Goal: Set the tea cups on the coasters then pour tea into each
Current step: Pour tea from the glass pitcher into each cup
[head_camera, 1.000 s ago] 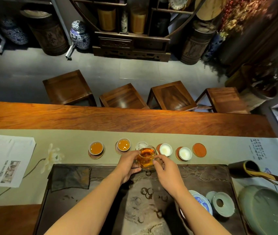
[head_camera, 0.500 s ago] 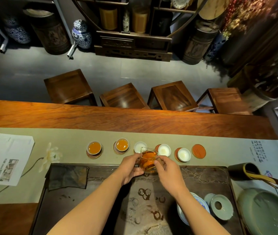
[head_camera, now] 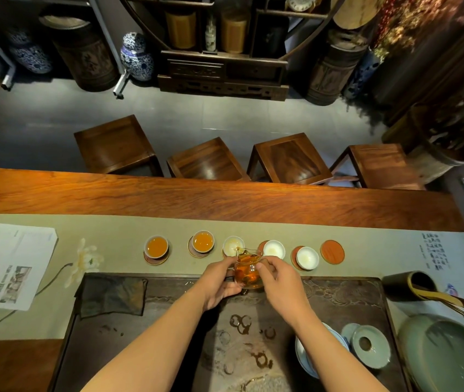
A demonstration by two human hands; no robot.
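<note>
You had both hands on the glass pitcher (head_camera: 248, 268) at mid-frame: your left hand (head_camera: 220, 280) gripped its left side and your right hand (head_camera: 277, 278) pinched the handle side, so each grip was grasping the pitcher. It was tipped up and to the left, with a thin stream of tea running from its spout into the third cup (head_camera: 233, 246).

By my reading you were about halfway through. Five cups sat in a row across the middle of the frame on the tabletop's runner. The first cup (head_camera: 156, 246) and second cup (head_camera: 202, 241) already held amber tea. The third was only beginning to fill. The fourth cup (head_camera: 273, 249) and fifth cup (head_camera: 307, 258) looked white and unfilled; the fifth sat off-centre on its coaster. At the right end one coaster (head_camera: 332, 251) lay bare, with no cup on it. So what was left, I judged, was finishing this pour, filling two more, and possibly finding a sixth cup.
</note>
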